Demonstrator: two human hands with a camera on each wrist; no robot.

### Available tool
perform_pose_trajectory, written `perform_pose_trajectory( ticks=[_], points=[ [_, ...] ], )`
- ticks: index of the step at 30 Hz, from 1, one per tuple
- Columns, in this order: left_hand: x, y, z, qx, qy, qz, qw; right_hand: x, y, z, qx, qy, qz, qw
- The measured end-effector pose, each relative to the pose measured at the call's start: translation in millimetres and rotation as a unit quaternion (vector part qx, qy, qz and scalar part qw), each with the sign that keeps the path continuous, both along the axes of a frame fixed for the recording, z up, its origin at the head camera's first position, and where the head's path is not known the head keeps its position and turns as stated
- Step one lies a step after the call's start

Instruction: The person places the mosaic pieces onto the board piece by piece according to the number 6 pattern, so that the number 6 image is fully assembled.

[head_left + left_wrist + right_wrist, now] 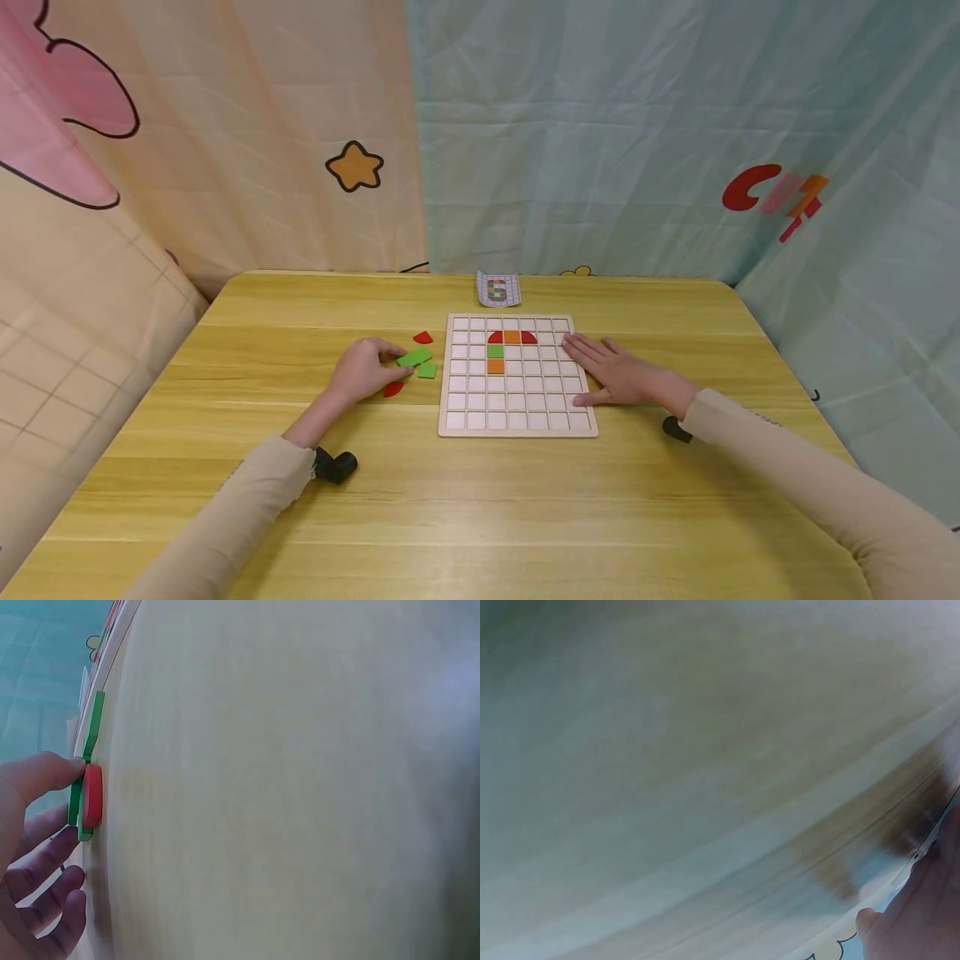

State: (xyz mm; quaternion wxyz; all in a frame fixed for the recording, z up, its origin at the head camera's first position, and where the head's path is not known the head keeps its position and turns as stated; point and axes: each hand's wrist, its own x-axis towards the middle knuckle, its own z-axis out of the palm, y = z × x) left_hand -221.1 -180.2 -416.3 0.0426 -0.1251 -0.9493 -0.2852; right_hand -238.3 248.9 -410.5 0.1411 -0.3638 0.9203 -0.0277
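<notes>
A green tile is pinched between the thumb and fingers of the left hand at the worktop; whether one tile or two overlapping ones are held cannot be told. A loose green square lies just right of those fingertips, a far red piece just beyond them, and a near red piece beside the thumb. The right hand is laid flat with fingers spread, nothing gripped, on the right edge of a grid board.

The loose green square could be dragged out of place, being so close to the pinched tile. The tile could slip, since it is held only by fingertips. Uneven pressure from the right fingers might shift the board and unseat its pieces.

The board is divided into square cells. Left of the right fingers, one row is filled with two red pieces and an orange square between them; under the left red one, a green square and another orange square are set. Beyond the board, farther than either hand's fingers, a printed card is placed.
</notes>
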Motion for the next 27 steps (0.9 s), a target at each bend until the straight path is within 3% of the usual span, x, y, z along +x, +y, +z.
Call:
perform_pose_trajectory(
  ticks=[15, 27],
  points=[
    [-6.0, 5.3, 10.0, -0.009, -0.014, -0.005, 0.9998, 0.3, 0, 0.8, -0.003, -0.005, -0.001, 1.0000],
    [-8.5, 36.9, 20.6, -0.023, 0.026, -0.044, 0.9984, 1.3, 0, 2.8, -0.006, -0.003, 0.005, 1.0000]
  ],
)
